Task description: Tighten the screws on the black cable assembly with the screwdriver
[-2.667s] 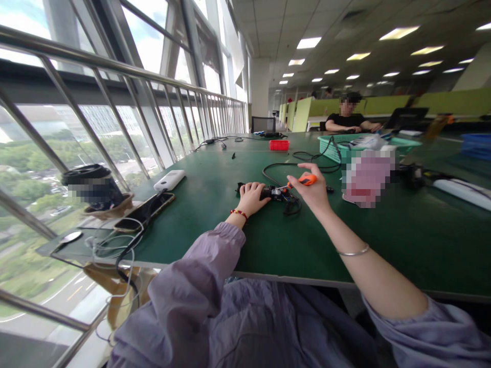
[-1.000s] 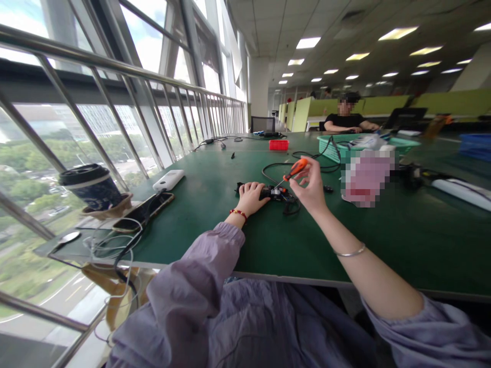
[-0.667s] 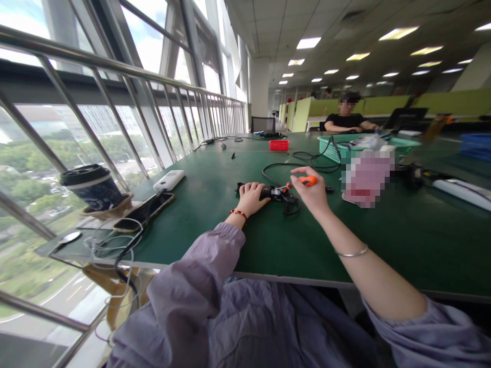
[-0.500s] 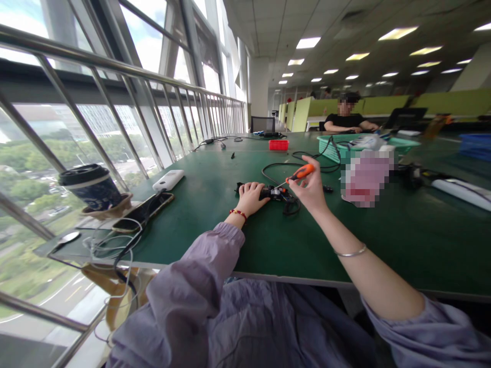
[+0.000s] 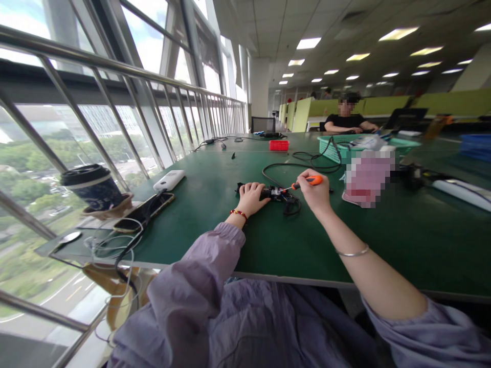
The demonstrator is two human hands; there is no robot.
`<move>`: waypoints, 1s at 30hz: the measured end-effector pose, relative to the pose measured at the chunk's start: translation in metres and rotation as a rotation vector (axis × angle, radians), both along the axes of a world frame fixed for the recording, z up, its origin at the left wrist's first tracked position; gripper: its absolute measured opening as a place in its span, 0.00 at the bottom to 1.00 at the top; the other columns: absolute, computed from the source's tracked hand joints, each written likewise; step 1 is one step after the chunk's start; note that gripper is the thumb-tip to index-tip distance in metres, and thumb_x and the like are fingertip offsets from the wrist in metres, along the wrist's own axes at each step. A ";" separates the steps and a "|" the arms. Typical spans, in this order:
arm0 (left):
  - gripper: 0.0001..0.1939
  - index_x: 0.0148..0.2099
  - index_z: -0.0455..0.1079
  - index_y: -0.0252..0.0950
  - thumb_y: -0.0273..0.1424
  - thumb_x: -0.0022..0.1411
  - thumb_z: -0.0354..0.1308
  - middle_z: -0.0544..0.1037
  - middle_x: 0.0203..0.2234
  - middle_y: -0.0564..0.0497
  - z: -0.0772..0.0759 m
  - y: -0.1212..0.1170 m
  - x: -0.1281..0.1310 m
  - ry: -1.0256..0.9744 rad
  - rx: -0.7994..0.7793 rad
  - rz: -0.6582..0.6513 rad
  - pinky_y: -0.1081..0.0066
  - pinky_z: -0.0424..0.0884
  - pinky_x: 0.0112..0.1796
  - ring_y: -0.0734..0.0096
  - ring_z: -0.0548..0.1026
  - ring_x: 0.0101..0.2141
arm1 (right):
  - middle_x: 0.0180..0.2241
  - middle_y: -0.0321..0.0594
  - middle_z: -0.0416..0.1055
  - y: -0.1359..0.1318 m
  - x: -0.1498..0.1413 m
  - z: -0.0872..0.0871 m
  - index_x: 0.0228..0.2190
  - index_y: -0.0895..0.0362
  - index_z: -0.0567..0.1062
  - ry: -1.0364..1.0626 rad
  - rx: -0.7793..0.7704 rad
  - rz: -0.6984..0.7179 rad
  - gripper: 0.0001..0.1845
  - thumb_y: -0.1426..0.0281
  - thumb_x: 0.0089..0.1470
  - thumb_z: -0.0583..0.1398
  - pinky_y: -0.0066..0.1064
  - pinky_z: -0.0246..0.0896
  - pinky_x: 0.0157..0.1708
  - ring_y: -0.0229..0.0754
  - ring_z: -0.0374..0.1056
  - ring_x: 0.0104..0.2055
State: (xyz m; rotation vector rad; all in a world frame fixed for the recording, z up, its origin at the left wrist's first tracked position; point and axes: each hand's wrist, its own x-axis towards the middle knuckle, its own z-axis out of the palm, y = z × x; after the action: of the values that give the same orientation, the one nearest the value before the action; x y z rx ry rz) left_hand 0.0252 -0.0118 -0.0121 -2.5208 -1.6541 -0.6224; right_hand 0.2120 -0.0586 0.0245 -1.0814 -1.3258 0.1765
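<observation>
On the green tabletop lies a black device with a silvery part and a cable looped at its right side. My left hand is closed over its left part, pressing it against the table. In my right hand is a screwdriver with an orange and black handle, gripped in closed fingers. Its thin shaft points left and slightly down, the tip at the device's silvery part; whether it sits in a screw is too small to tell. My fingers hide the device's left body.
A cup, a white power bank and a phone with cables are at the left. Further back are a red box and a green basket. A person sits across the table.
My right hand has shifted right and changed its hold on the screwdriver, with the fingers now wrapped round the handle. The screwdriver lies flatter. My left hand stays on the device.
</observation>
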 end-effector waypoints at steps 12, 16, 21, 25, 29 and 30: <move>0.26 0.59 0.61 0.41 0.43 0.61 0.55 0.66 0.56 0.47 0.001 -0.001 0.000 0.001 -0.001 -0.006 0.55 0.48 0.58 0.54 0.57 0.58 | 0.16 0.33 0.63 -0.001 0.002 0.002 0.14 0.54 0.65 0.040 -0.014 -0.043 0.09 0.70 0.41 0.55 0.30 0.55 0.27 0.38 0.61 0.22; 0.26 0.59 0.61 0.40 0.43 0.61 0.55 0.66 0.56 0.47 0.000 -0.001 0.000 0.003 0.005 -0.006 0.55 0.49 0.58 0.53 0.57 0.57 | 0.17 0.34 0.64 0.002 0.002 0.000 0.15 0.55 0.67 0.037 -0.061 -0.033 0.08 0.69 0.41 0.55 0.30 0.56 0.28 0.38 0.62 0.23; 0.25 0.59 0.61 0.41 0.43 0.61 0.55 0.66 0.56 0.47 -0.001 0.000 0.000 -0.002 0.011 -0.005 0.54 0.48 0.58 0.53 0.57 0.57 | 0.18 0.34 0.65 0.003 0.003 0.000 0.17 0.55 0.69 0.030 -0.083 -0.024 0.06 0.68 0.41 0.56 0.30 0.55 0.28 0.38 0.61 0.24; 0.25 0.58 0.62 0.41 0.43 0.61 0.56 0.66 0.56 0.47 -0.001 0.000 0.000 -0.004 0.015 -0.007 0.54 0.49 0.58 0.54 0.57 0.57 | 0.20 0.34 0.66 0.004 0.004 0.000 0.20 0.55 0.69 0.018 -0.068 -0.011 0.03 0.69 0.39 0.57 0.30 0.56 0.28 0.38 0.61 0.24; 0.25 0.58 0.62 0.41 0.43 0.61 0.56 0.66 0.56 0.47 -0.001 0.001 0.000 -0.007 0.017 -0.009 0.54 0.49 0.58 0.53 0.58 0.57 | 0.21 0.29 0.62 0.005 0.005 -0.002 0.29 0.55 0.70 -0.024 -0.026 0.062 0.10 0.70 0.38 0.59 0.29 0.55 0.26 0.35 0.57 0.21; 0.25 0.58 0.62 0.41 0.43 0.61 0.56 0.66 0.56 0.47 -0.001 0.001 0.000 -0.008 0.018 -0.008 0.54 0.49 0.58 0.53 0.58 0.57 | 0.21 0.29 0.61 0.005 0.006 -0.002 0.31 0.54 0.70 -0.024 -0.019 0.066 0.11 0.69 0.39 0.59 0.29 0.56 0.27 0.35 0.57 0.22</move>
State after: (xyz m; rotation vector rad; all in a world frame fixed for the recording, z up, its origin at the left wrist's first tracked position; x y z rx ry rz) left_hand 0.0252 -0.0111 -0.0135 -2.5172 -1.6334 -0.6461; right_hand 0.2177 -0.0537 0.0227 -1.0594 -1.3847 0.2258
